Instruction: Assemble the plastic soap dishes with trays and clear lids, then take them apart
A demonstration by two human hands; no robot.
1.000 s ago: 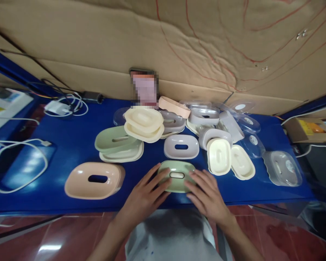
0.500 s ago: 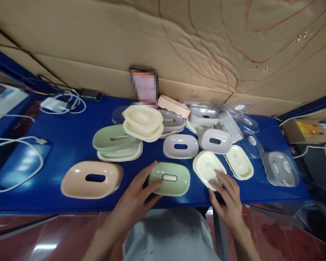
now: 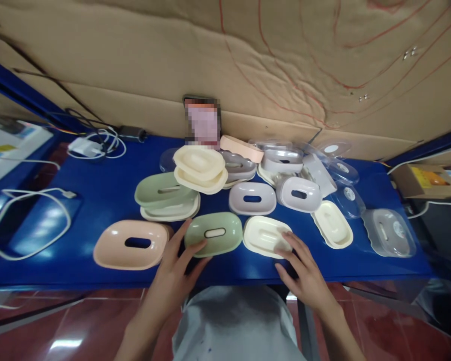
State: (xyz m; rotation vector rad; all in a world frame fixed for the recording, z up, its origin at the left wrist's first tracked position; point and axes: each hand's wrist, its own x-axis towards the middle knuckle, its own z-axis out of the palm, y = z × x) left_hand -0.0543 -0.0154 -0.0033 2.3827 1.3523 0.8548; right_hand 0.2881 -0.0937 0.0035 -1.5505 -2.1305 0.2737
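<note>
My left hand (image 3: 186, 250) grips the left end of a green oval soap dish (image 3: 225, 235), its fingers spread around the rim. A pale slot shows in the middle of that dish. Fingers of my right hand (image 3: 295, 258) hold the right end of a shallow cream tray (image 3: 261, 233), some reaching over its rim. Tray and dish lie side by side near the table's front, almost touching. To the left sits a peach dish (image 3: 110, 245) with a slot that shows the blue beneath. Just behind are two lilac slotted dishes (image 3: 235, 203).
The blue table (image 3: 86, 200) also bears a green dish (image 3: 145, 193) on a cream tray, stacked cream trays (image 3: 199, 160), another cream tray (image 3: 334, 225), clear lids (image 3: 351, 200) and a lidded grey dish (image 3: 378, 240). White cables (image 3: 33, 253) lie left. A phone (image 3: 204, 123) leans against the cardboard.
The green dish has shifted left with my left hand. My right hand has brought the cream tray left and turned it more level beside the green dish. The view has shifted slightly.
</note>
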